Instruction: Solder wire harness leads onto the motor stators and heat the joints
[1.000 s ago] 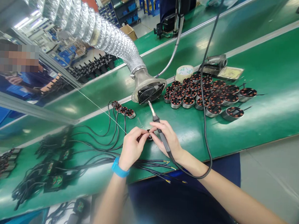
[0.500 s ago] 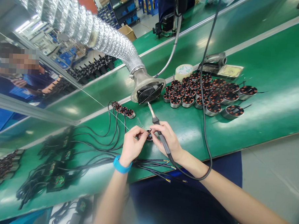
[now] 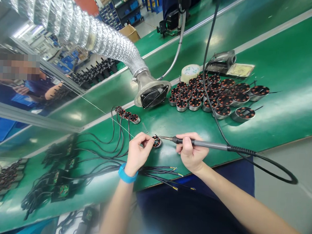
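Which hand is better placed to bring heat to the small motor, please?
Probably the right hand: it grips the soldering iron, with the tip pointing at the small motor. The left hand is occupied pinching that motor.

Stators on workbench, fume extractor left of them

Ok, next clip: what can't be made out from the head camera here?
Head view:
Small motor stator: its edge is partly hidden by the fingers of the left hand.
Soldering iron: its tip is too small to show any contact with the stator.
Tape roll: markings too blurred to read.
Person at the far bench: cut off by the top edge.
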